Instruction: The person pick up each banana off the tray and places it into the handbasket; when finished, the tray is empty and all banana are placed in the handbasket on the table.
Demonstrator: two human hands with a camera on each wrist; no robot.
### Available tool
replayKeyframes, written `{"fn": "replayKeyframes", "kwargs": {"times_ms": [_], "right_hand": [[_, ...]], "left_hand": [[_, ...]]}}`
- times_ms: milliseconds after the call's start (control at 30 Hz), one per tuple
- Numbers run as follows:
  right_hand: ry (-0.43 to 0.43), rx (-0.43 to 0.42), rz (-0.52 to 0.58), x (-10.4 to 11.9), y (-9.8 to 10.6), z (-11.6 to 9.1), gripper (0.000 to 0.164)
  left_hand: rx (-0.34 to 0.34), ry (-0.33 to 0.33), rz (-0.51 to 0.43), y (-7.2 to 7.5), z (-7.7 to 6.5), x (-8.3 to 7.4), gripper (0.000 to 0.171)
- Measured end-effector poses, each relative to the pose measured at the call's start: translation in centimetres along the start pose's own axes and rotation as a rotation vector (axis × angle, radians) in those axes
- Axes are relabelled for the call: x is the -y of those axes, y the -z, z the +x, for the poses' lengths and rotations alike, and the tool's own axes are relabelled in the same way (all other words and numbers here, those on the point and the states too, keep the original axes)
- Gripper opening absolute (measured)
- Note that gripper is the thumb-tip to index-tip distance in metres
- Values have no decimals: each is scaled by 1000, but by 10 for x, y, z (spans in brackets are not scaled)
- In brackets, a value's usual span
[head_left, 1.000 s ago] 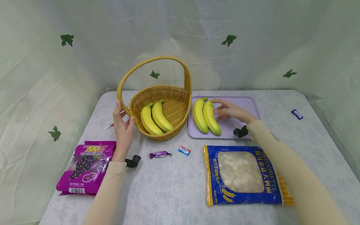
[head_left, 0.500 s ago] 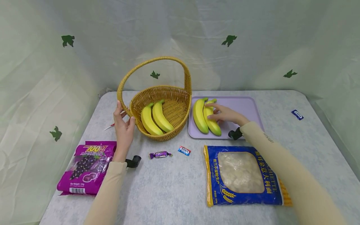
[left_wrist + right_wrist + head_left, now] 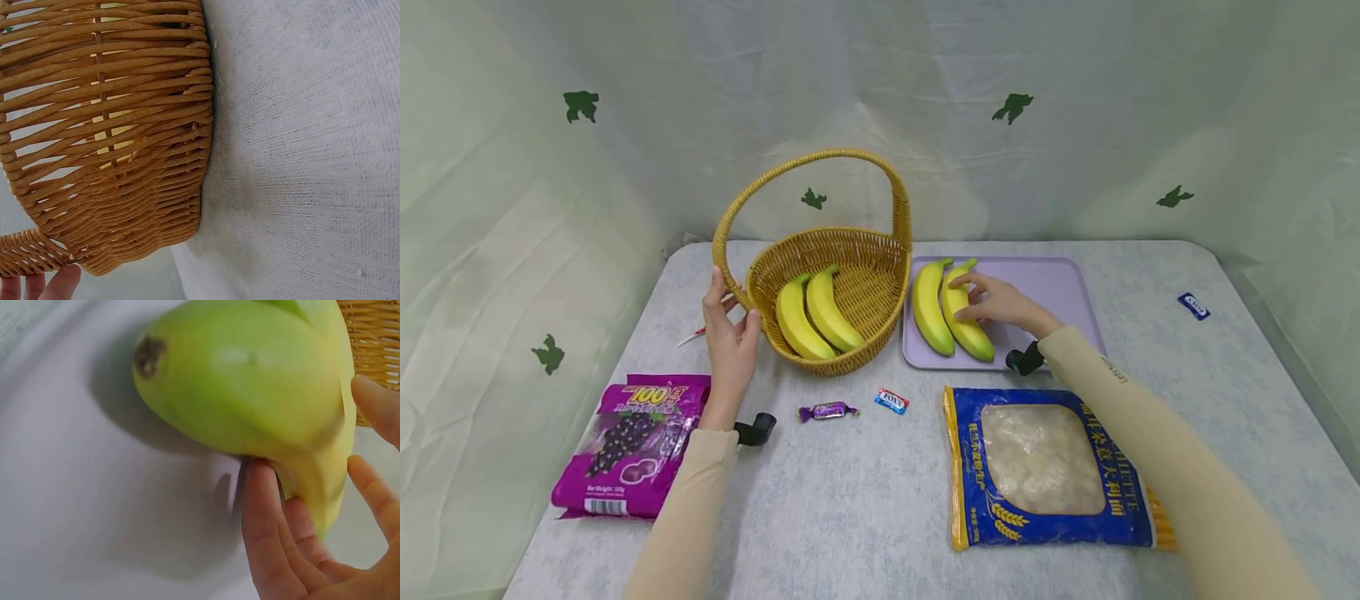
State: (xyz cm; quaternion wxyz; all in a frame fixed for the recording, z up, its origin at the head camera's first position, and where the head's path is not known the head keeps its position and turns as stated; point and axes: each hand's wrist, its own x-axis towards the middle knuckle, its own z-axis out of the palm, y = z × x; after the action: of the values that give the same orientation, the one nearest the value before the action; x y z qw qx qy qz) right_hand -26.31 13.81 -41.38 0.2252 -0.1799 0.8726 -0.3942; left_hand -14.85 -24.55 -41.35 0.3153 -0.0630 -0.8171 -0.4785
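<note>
My left hand (image 3: 730,342) holds the wicker basket (image 3: 880,304) at the left foot of its tall handle; in the left wrist view its fingertips (image 3: 62,282) lie against the handle's base. Two yellow bananas (image 3: 835,321) with green tips lie side by side in the basket. On the lilac tray (image 3: 1037,271), my right hand (image 3: 1003,304) grips the right one of two bananas, this banana (image 3: 957,304) lying between fingers and thumb. In the right wrist view, fingers reach under the banana (image 3: 231,375) from the side. The other tray banana (image 3: 931,308) lies close along its left.
A purple candy bag (image 3: 632,450) lies at the left, a blue pasta bag (image 3: 1045,467) at front right. A purple-wrapped candy (image 3: 828,412) and a small red-blue candy (image 3: 891,402) lie before the basket. A blue candy (image 3: 1193,306) sits far right. A lollipop (image 3: 691,337) is beside the left hand.
My right hand has moved left onto the right tray banana and taken hold of it. That banana has shifted slightly. My left hand and the basket have stayed in place.
</note>
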Motion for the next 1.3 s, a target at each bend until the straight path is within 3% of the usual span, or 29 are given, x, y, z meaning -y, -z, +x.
{"fn": "replayKeyframes", "kwargs": {"times_ms": [200,667,1067,1300], "right_hand": [[6,18,-16,0,-2,1,61],[108,43,202,6,5,-8,60],[194,80,292,43,0,-16,57],[237,128,275,66,-13,-11,57]], "left_hand": [[4,3,-6,0,0,0,68],[-3,3,-4,-1,1,-1,69],[-1,3,-15,0,1,-3,69],[0,15,-31,0,0,-4,68]]}}
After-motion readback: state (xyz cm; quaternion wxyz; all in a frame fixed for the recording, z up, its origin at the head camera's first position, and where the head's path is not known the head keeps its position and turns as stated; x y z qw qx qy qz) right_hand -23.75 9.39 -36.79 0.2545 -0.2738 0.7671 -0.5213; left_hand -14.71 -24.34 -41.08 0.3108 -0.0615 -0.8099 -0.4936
